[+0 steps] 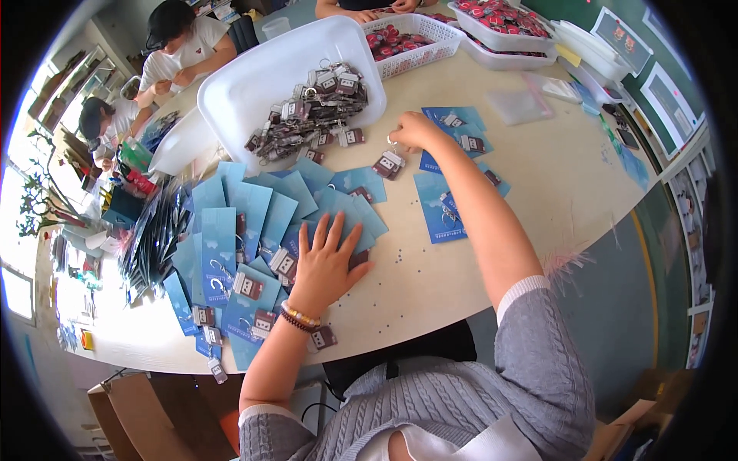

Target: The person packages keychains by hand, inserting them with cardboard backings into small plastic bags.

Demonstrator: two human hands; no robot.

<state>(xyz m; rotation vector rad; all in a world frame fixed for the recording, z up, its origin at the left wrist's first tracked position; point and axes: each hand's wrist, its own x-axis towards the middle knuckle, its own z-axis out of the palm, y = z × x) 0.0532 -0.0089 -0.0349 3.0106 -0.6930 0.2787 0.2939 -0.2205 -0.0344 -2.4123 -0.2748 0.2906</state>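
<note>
My left hand (327, 265) lies flat with fingers spread on a pile of blue cards (219, 244), many with a keychain attached. My right hand (417, 132) is closed in a pinch on the metal ring of a keychain (389, 164). The keychain's brown and white charm hangs or rests just above the tabletop; which of these I cannot tell. Behind it, a tilted white plastic bin (231, 100) holds a heap of similar keychains (319, 107). Several blue cards (434, 207) with keychains lie beneath and beside my right forearm.
A white basket (419, 55) of red items and stacked tubs (503, 58) stand at the back. Clear plastic bags (519, 104) lie at the right. Dark glossy packets (157, 238) pile up at the left. Other people (188, 46) work across the table (430, 300).
</note>
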